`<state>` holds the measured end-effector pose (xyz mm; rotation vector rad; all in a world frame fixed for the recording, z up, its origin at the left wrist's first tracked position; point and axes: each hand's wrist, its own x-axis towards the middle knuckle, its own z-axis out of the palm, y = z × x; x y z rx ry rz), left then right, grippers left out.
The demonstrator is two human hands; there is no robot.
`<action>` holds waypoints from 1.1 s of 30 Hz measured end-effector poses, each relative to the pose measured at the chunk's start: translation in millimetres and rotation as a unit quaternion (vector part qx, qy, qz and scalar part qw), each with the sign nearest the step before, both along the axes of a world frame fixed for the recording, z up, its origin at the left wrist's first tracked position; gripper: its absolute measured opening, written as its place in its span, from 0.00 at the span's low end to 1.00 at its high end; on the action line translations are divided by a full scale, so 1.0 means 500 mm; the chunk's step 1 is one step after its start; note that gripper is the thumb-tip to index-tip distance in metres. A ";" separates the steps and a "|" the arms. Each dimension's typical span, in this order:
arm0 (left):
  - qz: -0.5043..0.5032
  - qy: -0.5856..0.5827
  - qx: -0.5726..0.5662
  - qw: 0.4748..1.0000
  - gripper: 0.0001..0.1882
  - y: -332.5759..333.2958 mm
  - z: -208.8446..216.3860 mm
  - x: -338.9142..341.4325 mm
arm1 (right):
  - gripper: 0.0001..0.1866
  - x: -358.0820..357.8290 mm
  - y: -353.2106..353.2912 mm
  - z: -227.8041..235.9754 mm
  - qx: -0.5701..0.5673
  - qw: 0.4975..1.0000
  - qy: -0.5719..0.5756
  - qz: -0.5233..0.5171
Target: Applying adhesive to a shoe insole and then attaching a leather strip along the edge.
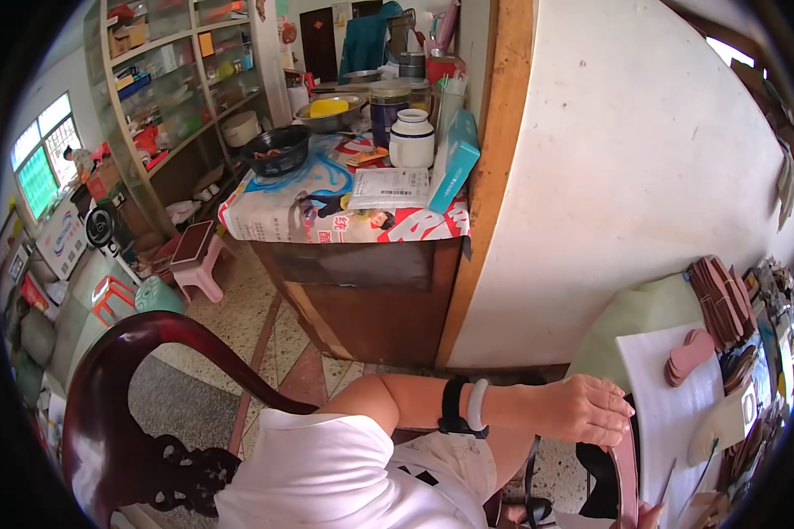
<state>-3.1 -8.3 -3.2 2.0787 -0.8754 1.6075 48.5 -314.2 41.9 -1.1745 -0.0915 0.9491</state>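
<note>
My left hand [591, 411] reaches over from the left, with a black band and a pale bangle on its arm. Its fingers are closed over the upper end of a long, narrow pinkish-brown strip [625, 480], which looks like leather and hangs down along the worktable's edge. Only a bit of my right hand [650, 515] shows at the lower border, closed against the strip's lower end; most of it is cut off. Beside the strip lies a white sheet [653, 375] on the worktable, with pink sole-shaped pieces [690, 357] on it.
A stack of brown sole-shaped pieces [722, 301] stands at the worktable's far side, near a pale green bag [637, 326]. A dark carved wooden chair [106, 379] is at the left. Ahead, a cabinet [370, 313] bears a black bowl [276, 152] and a white jar [412, 141].
</note>
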 end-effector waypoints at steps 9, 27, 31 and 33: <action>-0.042 0.179 -0.228 0.956 0.33 -0.004 -0.003 0.014 | 0.14 -0.027 0.013 -0.007 -0.037 0.988 -0.147 -0.007; -0.264 0.472 -0.556 0.631 0.12 -0.018 -0.032 0.028 | 0.13 -0.024 0.121 -0.094 -0.123 0.957 -0.258 -0.045; -0.220 0.504 -0.546 0.632 0.11 -0.011 -0.030 0.024 | 0.13 -0.023 0.120 -0.110 -0.118 0.961 -0.244 -0.044; -0.204 0.514 -0.545 0.631 0.11 -0.011 -0.030 0.025 | 0.13 -0.022 0.121 -0.113 -0.113 0.964 -0.238 -0.043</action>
